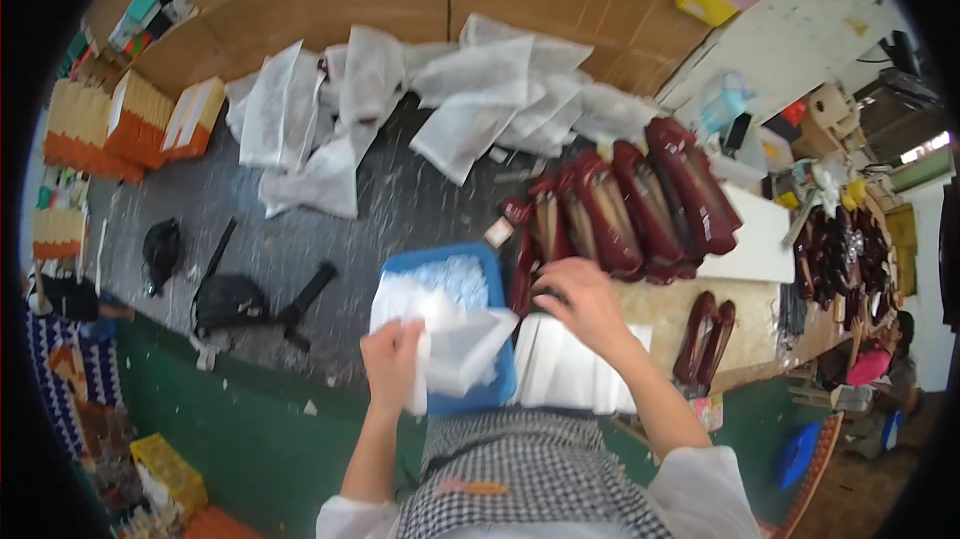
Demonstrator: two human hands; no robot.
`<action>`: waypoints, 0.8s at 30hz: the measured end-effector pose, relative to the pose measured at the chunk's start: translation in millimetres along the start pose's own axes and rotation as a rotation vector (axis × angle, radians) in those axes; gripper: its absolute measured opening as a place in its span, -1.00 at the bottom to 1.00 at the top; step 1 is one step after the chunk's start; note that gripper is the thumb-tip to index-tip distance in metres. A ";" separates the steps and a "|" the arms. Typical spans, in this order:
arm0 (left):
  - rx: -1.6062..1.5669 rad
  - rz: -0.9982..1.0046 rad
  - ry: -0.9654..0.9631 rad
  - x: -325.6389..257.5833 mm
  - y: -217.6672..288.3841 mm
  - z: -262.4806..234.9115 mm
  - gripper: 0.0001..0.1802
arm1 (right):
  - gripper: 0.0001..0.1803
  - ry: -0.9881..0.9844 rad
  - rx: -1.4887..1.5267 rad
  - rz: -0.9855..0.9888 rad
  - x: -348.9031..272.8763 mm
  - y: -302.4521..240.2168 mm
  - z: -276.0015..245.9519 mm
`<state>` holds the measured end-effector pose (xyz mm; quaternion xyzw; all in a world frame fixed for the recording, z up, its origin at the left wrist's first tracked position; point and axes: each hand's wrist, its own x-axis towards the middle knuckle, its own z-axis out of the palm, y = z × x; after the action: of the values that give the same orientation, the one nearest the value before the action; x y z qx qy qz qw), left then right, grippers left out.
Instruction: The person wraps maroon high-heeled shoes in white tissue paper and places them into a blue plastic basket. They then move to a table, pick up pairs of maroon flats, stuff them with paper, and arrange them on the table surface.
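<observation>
My left hand (390, 364) is closed on a thin white cloth bag (465, 344), held up over a blue tray (508, 369). Small pale-blue packets (455, 274) fill the tray. My right hand (585, 304), fingers curved and apart, hovers by the near end of a row of glossy dark red shoes (605, 214). I see nothing in it. Closest to its fingertips is a narrow dark red shoe (523, 279). Below this hand lies a stack of flat white bags (570, 369), right of the tray.
Filled white bags (280, 114) lie along the back of the dark table. Orange-and-cream boxes (140, 119) stand far left, with a black pouch (230, 301) nearer. A separate pair of red shoes (705, 339) sits at right. Another person (875, 364) is farther right.
</observation>
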<state>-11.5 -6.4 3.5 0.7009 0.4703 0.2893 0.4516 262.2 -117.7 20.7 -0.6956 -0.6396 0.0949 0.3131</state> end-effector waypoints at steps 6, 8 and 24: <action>0.083 0.098 -0.160 16.2 37.1 37.1 -0.71 | -0.39 0.035 -0.522 0.515 -22.1 94.9 -24.8; 0.168 0.190 -0.138 22.2 26.3 42.7 -0.69 | -0.48 0.019 -0.142 0.503 -18.4 88.4 -36.8; 0.019 0.022 0.304 9.2 54.4 -37.4 -0.69 | -0.79 -0.109 1.339 0.338 53.7 -115.0 85.4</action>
<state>-17.3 7.5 68.4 0.6583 0.5283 0.3923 0.3655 130.0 -41.6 32.0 -0.4369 -0.3411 0.5517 0.6233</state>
